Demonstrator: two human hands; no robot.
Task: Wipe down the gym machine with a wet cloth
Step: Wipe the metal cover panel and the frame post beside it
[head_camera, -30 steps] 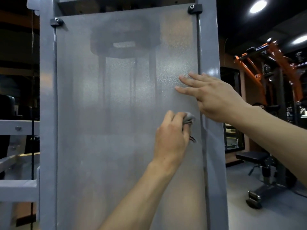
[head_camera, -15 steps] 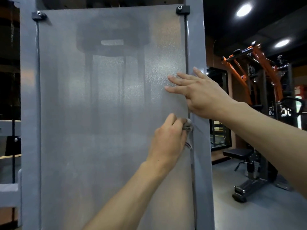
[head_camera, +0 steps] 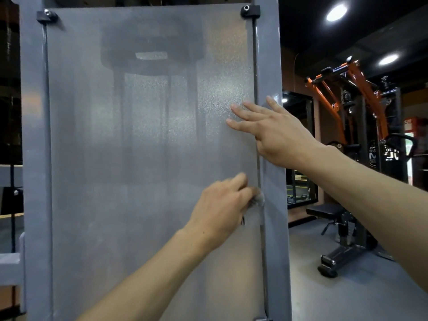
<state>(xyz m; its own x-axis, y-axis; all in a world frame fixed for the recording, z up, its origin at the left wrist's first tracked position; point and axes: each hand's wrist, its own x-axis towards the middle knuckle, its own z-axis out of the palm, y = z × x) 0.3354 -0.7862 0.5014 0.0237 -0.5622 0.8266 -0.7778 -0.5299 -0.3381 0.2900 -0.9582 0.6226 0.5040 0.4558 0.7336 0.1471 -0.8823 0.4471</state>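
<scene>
A frosted grey shield panel [head_camera: 143, 158] of the gym machine fills the middle of the view, framed by grey steel posts [head_camera: 269, 66]. My left hand [head_camera: 222, 209] grips a small grey cloth [head_camera: 259, 200], mostly hidden under the fingers, and presses it against the panel's right edge beside the post. My right hand [head_camera: 275, 133] lies flat with straight fingers on the panel higher up, its palm across the right post.
Black clamps [head_camera: 250, 10] hold the panel's top corners. To the right stand an orange and black machine [head_camera: 361, 107] and a black bench [head_camera: 331, 212] on a grey floor. Grey frame bars [head_camera: 9, 262] run off to the left.
My left hand with the cloth has slid a little to the right, up to the panel's right edge. The right hand stays flat on the panel. The view has shifted slightly.
</scene>
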